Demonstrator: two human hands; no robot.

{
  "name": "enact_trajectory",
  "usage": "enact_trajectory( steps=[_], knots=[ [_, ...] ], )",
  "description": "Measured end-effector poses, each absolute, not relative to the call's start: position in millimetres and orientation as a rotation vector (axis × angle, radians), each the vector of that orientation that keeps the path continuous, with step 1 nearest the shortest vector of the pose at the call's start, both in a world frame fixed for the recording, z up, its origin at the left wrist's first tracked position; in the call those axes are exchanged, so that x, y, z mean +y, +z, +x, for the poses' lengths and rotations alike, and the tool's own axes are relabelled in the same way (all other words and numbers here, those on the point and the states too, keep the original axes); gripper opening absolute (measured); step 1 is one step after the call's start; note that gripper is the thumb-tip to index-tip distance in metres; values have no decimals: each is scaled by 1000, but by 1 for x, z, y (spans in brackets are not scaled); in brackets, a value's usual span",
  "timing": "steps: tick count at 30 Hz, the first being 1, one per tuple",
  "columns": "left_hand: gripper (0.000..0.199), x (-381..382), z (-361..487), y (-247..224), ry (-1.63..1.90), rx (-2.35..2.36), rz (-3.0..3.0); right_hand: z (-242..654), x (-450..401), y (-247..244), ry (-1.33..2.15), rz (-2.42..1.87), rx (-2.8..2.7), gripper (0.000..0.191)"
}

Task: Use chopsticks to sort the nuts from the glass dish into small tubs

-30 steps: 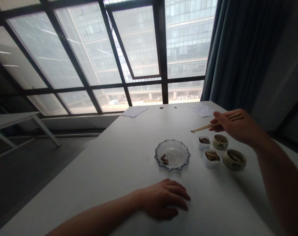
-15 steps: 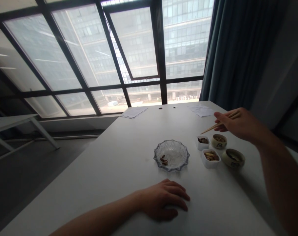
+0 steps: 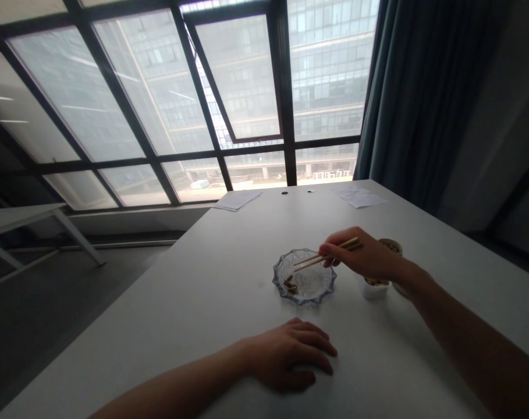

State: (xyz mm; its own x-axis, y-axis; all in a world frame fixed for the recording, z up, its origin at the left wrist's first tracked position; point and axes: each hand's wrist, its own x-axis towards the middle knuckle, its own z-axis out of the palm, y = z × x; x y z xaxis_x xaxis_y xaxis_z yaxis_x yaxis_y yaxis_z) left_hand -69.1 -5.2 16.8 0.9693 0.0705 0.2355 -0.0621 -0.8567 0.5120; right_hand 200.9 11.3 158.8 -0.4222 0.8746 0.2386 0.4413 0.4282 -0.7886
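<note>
Right hand [image 3: 364, 253], grip pinching wooden chopsticks [image 3: 320, 259], tips over ridged glass dish [image 3: 320, 294]; left hand [image 3: 290, 355], grip spread, flat on tabletop [image 3: 159, 302] before dish.

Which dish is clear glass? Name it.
The scalloped cut-glass dish, holding a few brown pieces; the white square dish and ceramic bowl beyond it are opaque.

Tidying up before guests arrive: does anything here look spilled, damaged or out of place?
Nothing stands out: the cut-glass dish looks intact, with a few dark food pieces inside it, and the white square bowl stands upright beside it.
</note>
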Motion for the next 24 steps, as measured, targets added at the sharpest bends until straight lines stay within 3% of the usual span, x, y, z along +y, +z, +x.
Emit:
enact_trajectory(
  steps=[9,24],
  knots=[
    [33,-5,-69,17,342,-2,2563,187,30,128,983,-1092,-2050,38],
    [36,-4,-69,16,299,-9,2574,185,35,121,966,-1114,-1876,56]
  ],
)
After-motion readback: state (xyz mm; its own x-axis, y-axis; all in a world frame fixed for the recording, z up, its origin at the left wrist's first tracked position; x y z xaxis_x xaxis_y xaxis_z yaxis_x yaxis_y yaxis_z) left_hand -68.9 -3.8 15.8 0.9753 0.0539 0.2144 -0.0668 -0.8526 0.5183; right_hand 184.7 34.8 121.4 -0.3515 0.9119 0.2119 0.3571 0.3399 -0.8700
